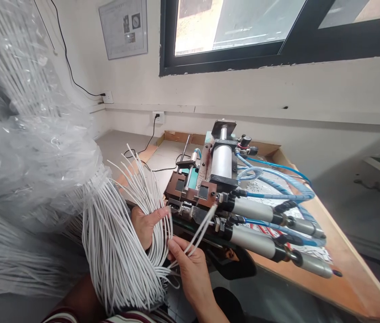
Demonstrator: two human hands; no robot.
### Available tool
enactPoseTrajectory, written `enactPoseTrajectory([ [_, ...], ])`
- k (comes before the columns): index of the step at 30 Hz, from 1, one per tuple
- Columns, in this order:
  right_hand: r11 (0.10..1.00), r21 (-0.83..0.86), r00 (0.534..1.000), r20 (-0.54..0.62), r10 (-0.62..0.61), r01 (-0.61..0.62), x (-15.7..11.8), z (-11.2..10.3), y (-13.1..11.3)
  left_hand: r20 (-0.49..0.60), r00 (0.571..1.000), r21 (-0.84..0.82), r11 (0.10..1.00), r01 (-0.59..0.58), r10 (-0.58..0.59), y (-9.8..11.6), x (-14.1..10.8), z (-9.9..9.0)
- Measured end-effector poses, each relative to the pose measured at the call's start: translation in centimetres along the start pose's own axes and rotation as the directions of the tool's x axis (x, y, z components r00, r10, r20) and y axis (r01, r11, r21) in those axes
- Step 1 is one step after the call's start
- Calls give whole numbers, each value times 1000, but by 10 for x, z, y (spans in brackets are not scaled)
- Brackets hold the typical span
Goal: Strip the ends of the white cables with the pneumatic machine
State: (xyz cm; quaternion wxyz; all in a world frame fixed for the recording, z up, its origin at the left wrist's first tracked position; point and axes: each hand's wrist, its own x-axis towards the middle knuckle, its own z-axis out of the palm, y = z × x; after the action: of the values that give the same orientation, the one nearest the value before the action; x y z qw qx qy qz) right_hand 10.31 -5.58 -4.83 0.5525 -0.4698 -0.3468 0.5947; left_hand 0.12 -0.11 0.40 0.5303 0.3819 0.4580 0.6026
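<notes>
Your left hand (pixel 145 227) grips white wires (pixel 158 237) at lower center as your right hand (pixel 192 271) holds two strands (pixel 204 226) beside the machine (pixel 222 162).

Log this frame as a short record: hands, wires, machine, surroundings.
Left hand: gripping a bunch of white wires
Right hand: holding a few separate wires, ends angled up at the machine
Machine: pneumatic machine with silver cylinders, blue air hoses
Left side: clear plastic wrap over more wires
Behind: wall, window, plugged-in sockets
</notes>
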Motion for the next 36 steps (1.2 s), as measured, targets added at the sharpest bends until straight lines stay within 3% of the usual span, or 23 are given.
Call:
enactPoseTrajectory([
  [4,979,202,985,-174,6,30,6,1,5,-41,999,-50,999,19,-21,1,3,2],
  [9,901,433,976,-191,105,-12,20,9,-4,-50,997,-77,995,61,-65,6,4,8],
  [15,754,646,970,-87,227,-119,33,13,-15,-16,993,-114,986,117,-120,9,5,15],
  [20,672,707,960,37,277,-221,38,10,-16,39,987,-137,977,163,-159,10,4,15],
  [24,637,728,950,66,305,-255,39,10,-17,73,976,-105,971,214,-207,12,1,15],
  [29,679,692,957,62,284,-246,35,13,-19,88,965,-53,967,251,-245,14,-3,14],
  [36,884,458,994,-18,112,-91,22,16,-20,84,955,26,959,282,-283,2,-10,1],
])
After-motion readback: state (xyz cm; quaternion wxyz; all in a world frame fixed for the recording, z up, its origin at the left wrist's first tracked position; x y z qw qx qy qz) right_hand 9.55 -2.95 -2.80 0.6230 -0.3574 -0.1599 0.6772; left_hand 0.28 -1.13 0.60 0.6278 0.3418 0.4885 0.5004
